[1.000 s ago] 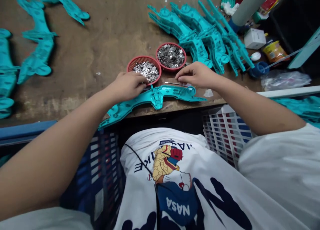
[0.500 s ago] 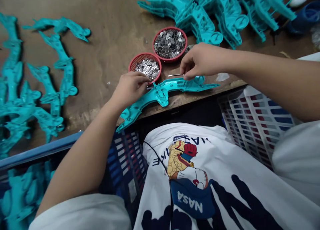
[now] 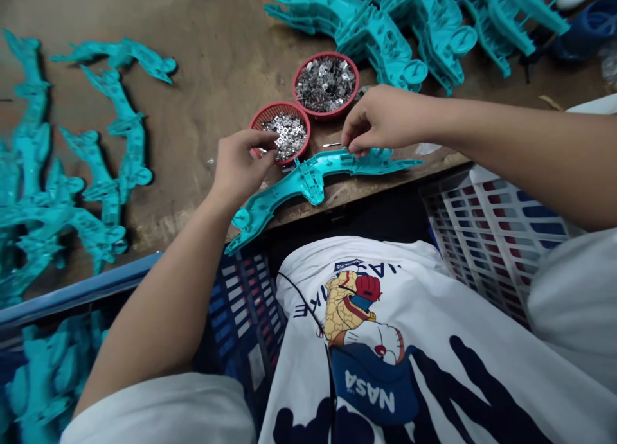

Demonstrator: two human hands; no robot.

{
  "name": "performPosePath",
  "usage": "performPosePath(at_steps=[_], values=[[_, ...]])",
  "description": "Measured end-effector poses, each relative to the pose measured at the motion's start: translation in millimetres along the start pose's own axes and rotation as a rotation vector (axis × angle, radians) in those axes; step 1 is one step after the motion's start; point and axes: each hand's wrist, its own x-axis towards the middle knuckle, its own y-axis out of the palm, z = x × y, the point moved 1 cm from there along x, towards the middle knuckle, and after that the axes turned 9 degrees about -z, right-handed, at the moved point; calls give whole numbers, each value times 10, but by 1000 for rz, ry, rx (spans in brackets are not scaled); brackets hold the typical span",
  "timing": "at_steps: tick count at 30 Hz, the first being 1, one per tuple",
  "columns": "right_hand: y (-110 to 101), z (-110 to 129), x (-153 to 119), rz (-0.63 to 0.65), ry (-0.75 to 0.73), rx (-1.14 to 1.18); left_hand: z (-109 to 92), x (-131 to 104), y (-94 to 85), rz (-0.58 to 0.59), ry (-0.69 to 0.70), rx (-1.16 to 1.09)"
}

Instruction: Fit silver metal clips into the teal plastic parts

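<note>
A curved teal plastic part [image 3: 311, 179] lies along the table's near edge. My left hand [image 3: 244, 163] is at the left rim of a red basket [image 3: 255, 115] of small silver pieces, thumb and index finger apart, with nothing visible between them. The fingers of my right hand [image 3: 373, 124] are pinched just above the right half of the teal part; a thin metal tool [image 3: 331, 144] sticks out to their left. Behind, a second red basket [image 3: 357, 78] holds darker metal clips.
Several teal parts [image 3: 128, 139] lie at the left, and more are stacked [image 3: 376, 39] at the back. Below the table edge stand a white crate [image 3: 496, 225] at right and a blue crate [image 3: 248, 302] at left. A dark blue object [image 3: 585, 33] sits at the far right.
My left hand has shifted slightly left and up, and its thumb and index finger have parted. My right hand has moved slightly left with the tool.
</note>
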Motion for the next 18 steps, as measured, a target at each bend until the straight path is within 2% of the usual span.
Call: performPosePath(at_steps=[5, 10, 14, 18], values=[[65, -130, 38, -22, -5, -88, -26, 11, 7, -21, 53, -4], [167, -283, 76, -109, 23, -102, -66, -13, -16, 21, 142, 10], [195, -303, 80, -108, 20, -98, -236, -124, 42, 112, 221, -4], [195, -304, 88, -110, -49, -41, -428, -300, 232, 271, 333, -103]])
